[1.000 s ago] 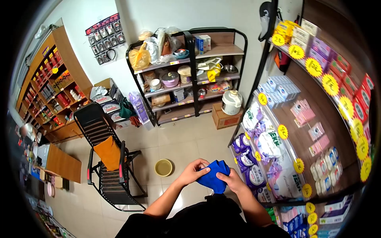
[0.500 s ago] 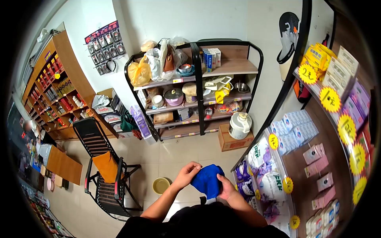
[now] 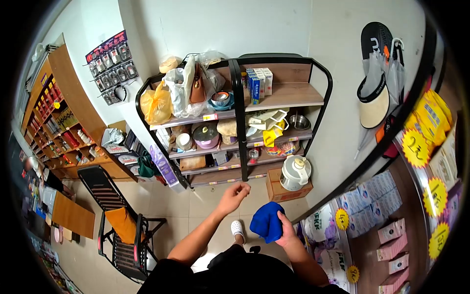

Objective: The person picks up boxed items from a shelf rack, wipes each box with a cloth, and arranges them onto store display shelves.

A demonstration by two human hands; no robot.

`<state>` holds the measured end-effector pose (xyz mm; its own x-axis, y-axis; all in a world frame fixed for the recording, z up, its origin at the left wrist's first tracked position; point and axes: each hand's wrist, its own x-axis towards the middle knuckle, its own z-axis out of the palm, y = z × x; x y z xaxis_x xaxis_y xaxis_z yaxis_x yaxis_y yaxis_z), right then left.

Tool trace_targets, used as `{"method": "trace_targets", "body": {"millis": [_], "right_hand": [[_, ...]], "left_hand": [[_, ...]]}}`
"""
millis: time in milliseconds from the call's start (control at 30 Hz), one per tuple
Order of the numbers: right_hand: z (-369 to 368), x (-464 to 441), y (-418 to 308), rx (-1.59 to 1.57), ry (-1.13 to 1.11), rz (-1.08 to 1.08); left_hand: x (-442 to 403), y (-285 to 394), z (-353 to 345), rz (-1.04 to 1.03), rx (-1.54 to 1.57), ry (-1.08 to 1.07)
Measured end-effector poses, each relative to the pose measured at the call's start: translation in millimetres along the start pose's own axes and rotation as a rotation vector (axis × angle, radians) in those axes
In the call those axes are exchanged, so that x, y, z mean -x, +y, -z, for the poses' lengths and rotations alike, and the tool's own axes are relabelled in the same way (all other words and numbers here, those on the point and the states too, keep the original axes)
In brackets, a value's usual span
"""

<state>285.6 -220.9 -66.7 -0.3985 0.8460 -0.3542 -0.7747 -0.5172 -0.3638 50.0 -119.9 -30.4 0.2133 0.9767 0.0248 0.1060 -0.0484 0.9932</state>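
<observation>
A bunched blue cloth (image 3: 267,222) is gripped in my right hand (image 3: 288,234), low in front of my body, with the thumb lying on its right side. Part of the cloth is hidden behind the fingers. My left hand (image 3: 234,197) hangs in the air to the upper left of the cloth, apart from it. Its fingers are curled together and I see nothing in them. Behind the hands stands a shelf rack (image 3: 245,142) with bags, bowls and pots.
A white rice cooker (image 3: 295,172) stands on a cardboard box (image 3: 280,188) ahead. To the left is a black folding chair (image 3: 125,255) with an orange cushion (image 3: 122,225). Shop shelving (image 3: 360,250) with packaged goods rises close on my right. My foot in a white shoe (image 3: 237,229) shows below.
My left hand has let go of the blue cloth and moved up and away. My right hand keeps hold of it. The view has shifted closer to the rack, and a white shoe now shows.
</observation>
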Motion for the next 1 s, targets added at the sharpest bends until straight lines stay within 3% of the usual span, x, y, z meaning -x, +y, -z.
{"method": "trace_targets", "body": {"millis": [67, 200, 267, 467, 600, 800, 1000], "right_hand": [[-6.7, -28.9, -12.7, 0.011, 0.025, 0.027], [-23.3, -90.8, -36.2, -0.022, 0.029, 0.047], [-35.6, -119.9, -48.1, -0.023, 0.012, 0.077], [-55.0, -192.7, -74.3, 0.064, 0.058, 0.147], [-70.4, -225.0, -93.3, 0.117, 0.059, 0.179], [-75.2, -275.4, -146.8, 0.12, 0.058, 0.196], [-70.7, -338.3, -217.8, 0.115, -0.027, 0.221]], "left_hand": [[-58.2, -0.4, 21.0, -0.155, -0.06, 0.047], [-173.0, 28.1, 61.4, -0.177, -0.045, 0.018], [-220.2, 60.0, 76.0, -0.244, -0.183, 0.029], [-380.8, 62.8, 102.0, -0.399, -0.334, 0.096], [-444.5, 75.9, 99.7, -0.457, -0.377, 0.227], [-520.2, 80.8, 87.5, -0.648, -0.762, 0.498], [-602.0, 100.8, 82.4, -0.526, -0.936, 0.434]]}}
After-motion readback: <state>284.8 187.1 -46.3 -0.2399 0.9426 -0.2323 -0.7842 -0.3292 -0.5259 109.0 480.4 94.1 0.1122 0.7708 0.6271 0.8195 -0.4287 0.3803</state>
